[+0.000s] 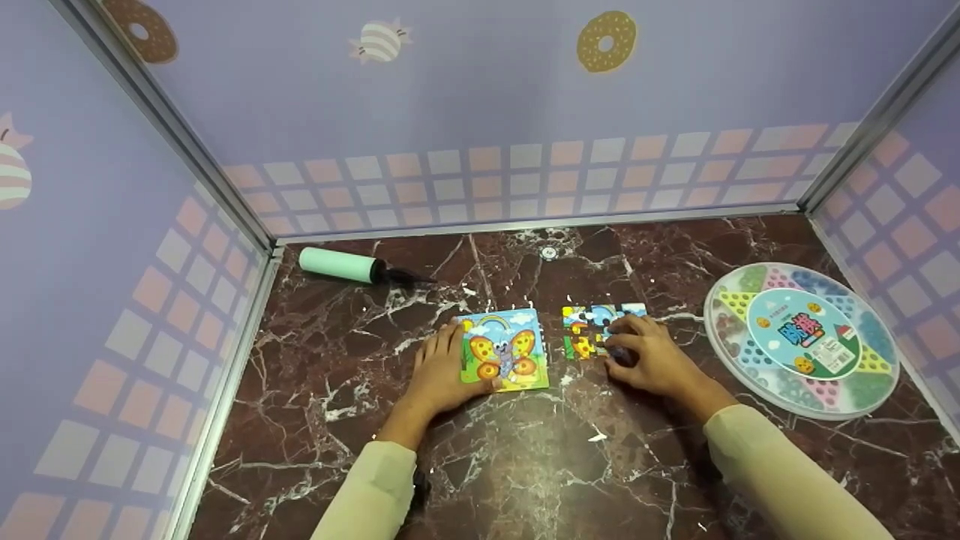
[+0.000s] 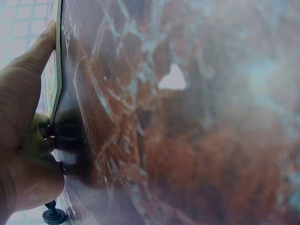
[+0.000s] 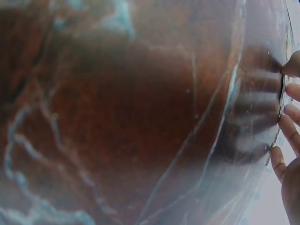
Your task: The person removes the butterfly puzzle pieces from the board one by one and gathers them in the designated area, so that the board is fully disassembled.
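A square butterfly puzzle [image 1: 504,349] lies flat on the marble-patterned table. My left hand [image 1: 442,373] holds it at its near left corner, the thumb along the near edge and the fingers at the left side. In the left wrist view the thumb [image 2: 40,49] presses against the board's thin edge [image 2: 58,70]. To the right lies a second, partly joined puzzle [image 1: 581,346] with gaps between its pieces. My right hand [image 1: 643,352] rests its spread fingertips on the right part of that puzzle and hides some pieces. Flat piece edges show under the fingertips [image 3: 277,157] in the right wrist view.
A mint-green hand pump [image 1: 337,265] with a black nozzle lies at the back left. A small round white disc [image 1: 549,253] is near the back wall. At the right sits a round board-game box [image 1: 724,360] with a clear cover. Patterned walls [image 1: 525,97] enclose three sides.
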### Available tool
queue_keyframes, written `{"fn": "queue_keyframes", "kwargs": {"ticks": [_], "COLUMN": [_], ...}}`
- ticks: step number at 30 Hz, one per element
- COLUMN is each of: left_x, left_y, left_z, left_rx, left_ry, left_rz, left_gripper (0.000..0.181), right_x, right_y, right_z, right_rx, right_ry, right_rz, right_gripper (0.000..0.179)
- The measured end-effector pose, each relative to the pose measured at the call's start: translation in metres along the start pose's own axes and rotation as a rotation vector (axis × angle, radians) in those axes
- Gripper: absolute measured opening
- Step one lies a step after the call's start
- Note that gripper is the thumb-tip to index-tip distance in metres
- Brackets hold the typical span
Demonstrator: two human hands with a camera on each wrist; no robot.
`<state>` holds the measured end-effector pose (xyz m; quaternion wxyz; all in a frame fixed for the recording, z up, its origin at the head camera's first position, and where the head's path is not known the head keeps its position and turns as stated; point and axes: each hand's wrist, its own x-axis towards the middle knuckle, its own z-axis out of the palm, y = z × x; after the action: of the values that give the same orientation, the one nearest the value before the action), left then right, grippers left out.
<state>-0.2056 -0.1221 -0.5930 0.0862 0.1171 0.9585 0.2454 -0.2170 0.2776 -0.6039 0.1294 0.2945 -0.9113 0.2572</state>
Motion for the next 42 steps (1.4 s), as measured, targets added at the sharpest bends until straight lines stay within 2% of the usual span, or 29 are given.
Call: {"fn": "queue_keyframes", "kwargs": {"ticks": [15,22,26,42], "left_x": [0.0013,0.0009,0.0007,-0.0004], "left_y": [-0.0025,-0.0021,-0.0016,-0.0005], "left_z": [0.0024,0.0021,0.0013,0.0005], "left_rx": [-0.027,-0.019,-0.017,-0.014], "left_ry": [0.029,0.016,0.024,0.022], "left_rz": [0.03,0.01,0.019,0.013], "left_gripper": [0.124,0.126,0.126,0.125], "right_x": [0.0019,0.0031,0.0036,0.0077], "right_y": [-0.001,-0.0025,-0.0034,-0.0084], "right_z": [-0.0014,-0.0043,-0.0059,-0.0058], "right_rx": [-0.032,-0.055,-0.061,-0.125], "right_ry": [-0.029,-0.049,-0.055,-0.088], "right_rz": [0.003,-0.002,-0.003,0.055], "right_gripper": [0.021,0.021,0.022,0.018]}}
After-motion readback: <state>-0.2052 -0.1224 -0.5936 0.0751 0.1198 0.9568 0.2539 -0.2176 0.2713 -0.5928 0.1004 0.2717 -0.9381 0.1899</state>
